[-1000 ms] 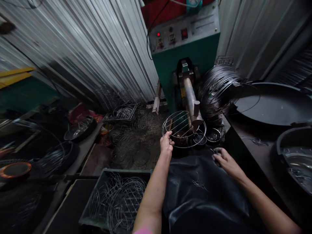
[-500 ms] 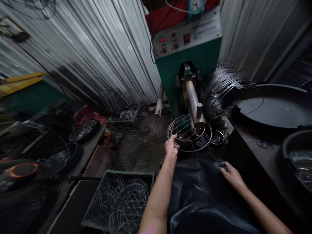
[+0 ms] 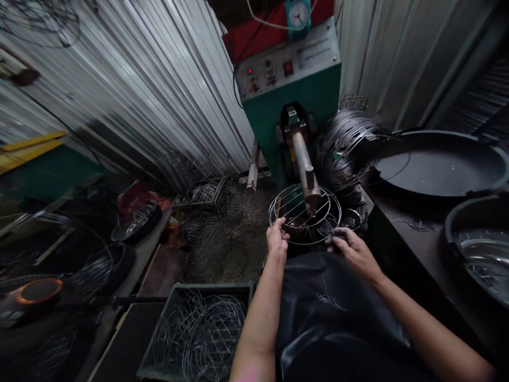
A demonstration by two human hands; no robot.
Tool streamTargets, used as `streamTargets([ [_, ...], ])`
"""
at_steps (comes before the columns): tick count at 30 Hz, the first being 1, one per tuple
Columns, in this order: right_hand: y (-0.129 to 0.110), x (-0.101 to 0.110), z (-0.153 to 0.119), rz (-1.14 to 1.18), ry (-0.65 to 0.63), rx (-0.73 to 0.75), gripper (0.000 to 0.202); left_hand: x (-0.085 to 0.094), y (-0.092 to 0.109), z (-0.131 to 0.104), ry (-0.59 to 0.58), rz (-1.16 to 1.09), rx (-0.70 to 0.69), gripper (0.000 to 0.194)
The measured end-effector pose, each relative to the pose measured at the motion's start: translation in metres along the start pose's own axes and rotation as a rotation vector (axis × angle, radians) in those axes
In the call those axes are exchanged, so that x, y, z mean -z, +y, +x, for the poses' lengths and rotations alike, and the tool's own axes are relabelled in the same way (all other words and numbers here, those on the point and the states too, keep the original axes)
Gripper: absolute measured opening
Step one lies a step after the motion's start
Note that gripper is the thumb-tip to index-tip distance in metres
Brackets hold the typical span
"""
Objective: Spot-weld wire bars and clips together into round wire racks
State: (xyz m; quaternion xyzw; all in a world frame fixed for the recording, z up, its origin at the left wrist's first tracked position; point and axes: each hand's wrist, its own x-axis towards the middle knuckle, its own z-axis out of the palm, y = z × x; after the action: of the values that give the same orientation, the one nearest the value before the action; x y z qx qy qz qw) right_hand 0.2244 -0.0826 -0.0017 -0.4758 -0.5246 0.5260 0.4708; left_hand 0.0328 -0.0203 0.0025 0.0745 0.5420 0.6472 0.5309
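Note:
My left hand [image 3: 278, 236] is closed on the near left rim of a round wire rack [image 3: 274, 208], a double ring crossed by several thin bars. The rack is held level around the tip of a metal machine arm [image 3: 304, 159], which looks like a spot welder's upper electrode. At the rack's near right edge, my right hand [image 3: 349, 248] is closed in a pinch, its fingertips dark. Whatever lies between those fingertips is too small to make out. Several short wire pieces [image 3: 330, 297] lie on the black apron [image 3: 302, 318] over my lap.
The green machine [image 3: 290, 90] stands ahead, a red light lit on its panel. A wire coil [image 3: 345, 143] hangs beside it. To the right are a wide black pan [image 3: 437, 164] and a dark tub [image 3: 453, 233]. At lower left stands a crate [image 3: 149, 366] of wire rings.
My right hand has moved from above the apron, up and left to the rack's near right edge. My left hand keeps hold of the rack. The camera view has shifted slightly.

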Motion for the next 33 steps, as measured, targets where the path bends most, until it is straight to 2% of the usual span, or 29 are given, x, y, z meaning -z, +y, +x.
streamTargets([
  [2, -0.002, -0.010, 0.013, -0.031, 0.024, 0.064, 0.032, -0.003, -0.002, -0.001, -0.025, -0.006, -0.018, 0.038],
  [5, 0.008, -0.018, 0.026, -0.152, 0.023, 0.083, 0.028, -0.003, -0.003, 0.002, -0.023, -0.016, -0.052, 0.039],
  [8, 0.015, -0.018, 0.032, -0.220, -0.003, 0.076, 0.025, 0.000, -0.004, 0.007, -0.016, -0.013, -0.083, 0.040],
  [13, 0.014, -0.019, 0.039, -0.214, -0.004, 0.057, 0.023, 0.003, -0.005, 0.014, -0.005, -0.009, -0.108, 0.041],
  [19, 0.010, -0.023, 0.041, -0.163, 0.011, 0.059, 0.023, 0.002, -0.004, 0.014, -0.008, -0.022, -0.084, 0.039],
  [27, -0.001, -0.019, 0.044, -0.234, 0.028, 0.099, 0.020, -0.002, -0.003, 0.018, -0.027, -0.053, -0.055, 0.037],
  [33, 0.002, -0.018, 0.055, -0.231, 0.030, 0.095, 0.019, -0.012, -0.003, 0.024, 0.045, -0.032, 0.006, 0.036],
])
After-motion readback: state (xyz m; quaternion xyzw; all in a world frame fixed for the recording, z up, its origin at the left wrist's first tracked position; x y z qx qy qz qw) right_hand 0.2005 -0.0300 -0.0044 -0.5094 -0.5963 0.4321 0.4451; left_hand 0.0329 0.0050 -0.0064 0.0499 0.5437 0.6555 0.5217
